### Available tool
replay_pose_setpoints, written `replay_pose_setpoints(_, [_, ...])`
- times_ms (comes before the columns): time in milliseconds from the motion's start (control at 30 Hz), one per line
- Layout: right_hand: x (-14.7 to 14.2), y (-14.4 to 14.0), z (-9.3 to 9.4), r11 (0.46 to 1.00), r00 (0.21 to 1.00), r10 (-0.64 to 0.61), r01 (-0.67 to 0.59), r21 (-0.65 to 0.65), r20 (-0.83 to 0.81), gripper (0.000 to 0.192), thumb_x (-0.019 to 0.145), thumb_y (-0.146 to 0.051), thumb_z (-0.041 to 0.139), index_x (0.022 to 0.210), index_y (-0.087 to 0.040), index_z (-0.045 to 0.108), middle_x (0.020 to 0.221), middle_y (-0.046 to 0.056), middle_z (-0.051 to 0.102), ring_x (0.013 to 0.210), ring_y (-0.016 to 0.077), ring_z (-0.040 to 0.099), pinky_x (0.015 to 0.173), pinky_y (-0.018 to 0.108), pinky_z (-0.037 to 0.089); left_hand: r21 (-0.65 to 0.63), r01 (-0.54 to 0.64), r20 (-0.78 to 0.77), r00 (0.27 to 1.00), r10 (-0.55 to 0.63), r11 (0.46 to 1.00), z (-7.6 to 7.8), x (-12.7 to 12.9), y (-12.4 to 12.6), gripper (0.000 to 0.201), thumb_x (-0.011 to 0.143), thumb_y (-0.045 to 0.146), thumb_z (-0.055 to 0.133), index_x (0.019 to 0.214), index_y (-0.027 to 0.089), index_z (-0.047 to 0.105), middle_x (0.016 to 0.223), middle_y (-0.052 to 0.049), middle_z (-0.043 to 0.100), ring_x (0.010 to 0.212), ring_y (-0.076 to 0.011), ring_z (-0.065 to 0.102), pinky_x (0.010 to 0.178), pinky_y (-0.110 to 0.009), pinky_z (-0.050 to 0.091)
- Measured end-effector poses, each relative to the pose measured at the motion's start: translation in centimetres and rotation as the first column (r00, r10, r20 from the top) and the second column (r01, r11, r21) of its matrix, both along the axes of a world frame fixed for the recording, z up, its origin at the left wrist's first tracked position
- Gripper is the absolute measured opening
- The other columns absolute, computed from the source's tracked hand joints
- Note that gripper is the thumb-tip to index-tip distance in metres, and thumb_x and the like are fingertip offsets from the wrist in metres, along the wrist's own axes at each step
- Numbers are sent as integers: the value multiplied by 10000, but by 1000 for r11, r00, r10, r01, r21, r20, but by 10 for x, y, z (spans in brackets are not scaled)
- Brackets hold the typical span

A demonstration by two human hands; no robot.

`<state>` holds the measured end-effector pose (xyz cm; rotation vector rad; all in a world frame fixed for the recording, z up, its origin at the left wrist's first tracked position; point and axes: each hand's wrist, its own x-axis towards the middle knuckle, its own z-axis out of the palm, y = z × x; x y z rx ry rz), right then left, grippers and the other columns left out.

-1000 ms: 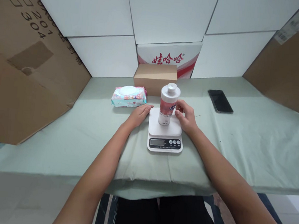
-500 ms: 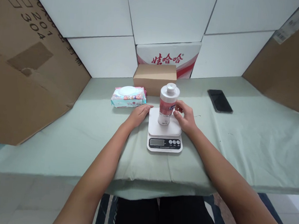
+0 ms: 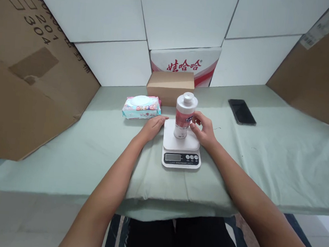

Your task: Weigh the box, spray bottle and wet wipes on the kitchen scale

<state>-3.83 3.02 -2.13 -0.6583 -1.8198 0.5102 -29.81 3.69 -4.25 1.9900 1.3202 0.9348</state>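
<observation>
In the head view I see the bottle [image 3: 183, 119] upright on the scale [image 3: 193, 142], the right hand [image 3: 204, 131] curled beside it; whether it pinches, I cannot tell. The left hand [image 3: 153, 128] lies outstretched, gripping nothing; a sideways right-hand nudge could topple the tall bottle.

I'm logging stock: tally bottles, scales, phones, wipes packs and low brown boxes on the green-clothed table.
White-and-pink plastic bottle: 1
White digital scale: 1
Black rectangular phone: 1
Pink-and-blue wipes pack: 1
Low brown cardboard box: 1
Total: 5
</observation>
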Motion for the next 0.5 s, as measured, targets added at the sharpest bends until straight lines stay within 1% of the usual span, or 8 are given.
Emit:
replay_pose_setpoints(133, [0,0,1,1000,1000,-2,2,7,7,424,1012,-600,589,1183,-224,683,933,46,738,761,174,629,659,312,469,20,9,0,1000,-9,1000,0,1,-1,565,1060,519,326,1194,186,762,1301,-107,757,1205,-258,687,1115,-423,504])
replay_pose_setpoints(200, [1,0,0,1000,1000,-8,8,7,14,441,1008,-613,587,1187,-222,685,930,47,738,749,174,625,663,316,471,63,2,-1,1000,-2,998,-1,-2,-1,567,1058,525,330,1148,174,766,1252,-117,769,1155,-252,700,1085,-416,516])
replay_pose_setpoints(267, [3,2,-2,1000,1000,-23,23,2,15,463,1002,-633,581,1181,-220,692,923,46,738,715,168,604,659,320,467,152,-51,3,999,51,987,0,-5,-2,558,1053,544,354,1057,175,772,1126,-111,788,1043,-238,713,1000,-393,539])
replay_pose_setpoints(333, [7,6,-6,998,998,-60,60,-19,-3,491,994,-660,570,1163,-217,701,928,49,741,699,166,587,657,324,462,268,-130,43,992,123,954,6,-6,-6,550,1042,579,397,912,185,757,908,-82,772,851,-206,694,836,-355,538])
replay_pose_setpoints(367, [9,9,-8,995,996,-89,88,-41,-23,505,990,-673,562,1152,-217,705,929,51,742,701,168,587,660,326,461,332,-168,94,985,145,928,13,-3,-10,552,1035,598,421,821,192,729,783,-60,729,742,-186,656,740,-337,511])
replay_pose_setpoints(400, [11,12,-11,990,992,-121,117,-72,-46,518,984,-688,558,1138,-216,706,923,51,744,706,172,591,664,328,461,397,-200,169,975,142,896,24,3,-18,555,1026,609,451,730,201,682,671,-35,664,644,-165,600,654,-326,467])
replay_pose_setpoints(467, [15,18,-16,973,977,-191,176,-148,-99,537,968,-712,557,1103,-214,706,893,49,742,708,178,596,664,329,462,508,-248,364,930,56,825,55,23,-45,568,1019,604,496,608,217,561,532,5,511,515,-135,477,546,-320,377])
replay_pose_setpoints(500, [17,20,-18,963,968,-222,198,-183,-121,541,960,-718,560,1086,-213,705,877,48,740,705,180,595,660,328,462,546,-268,472,881,-28,793,74,35,-67,553,1030,582,489,610,227,536,519,15,476,493,-133,445,530,-324,365])
